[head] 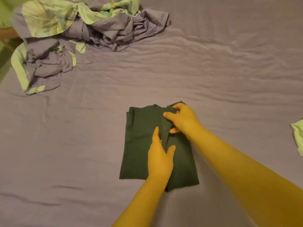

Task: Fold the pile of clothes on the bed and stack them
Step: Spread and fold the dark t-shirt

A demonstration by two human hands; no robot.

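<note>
Folding is under way on a dark green garment (144, 145) lying flat on the near middle of the bed (213, 71), already narrowed to a rough rectangle. The left hand (159, 158) rests on it with fingers straight, pressing the cloth, probably to pin the layers so they do not slide. The right hand (182, 119) curls round the folded flap at the garment's far right edge, seemingly to tuck or align that fold along the centre. Far left lies the unfolded pile (78, 33) of purple and light green clothes, well apart. A light green piece (297, 136) shows at the right edge. No containers appear, and no finished stack is visible.
</note>
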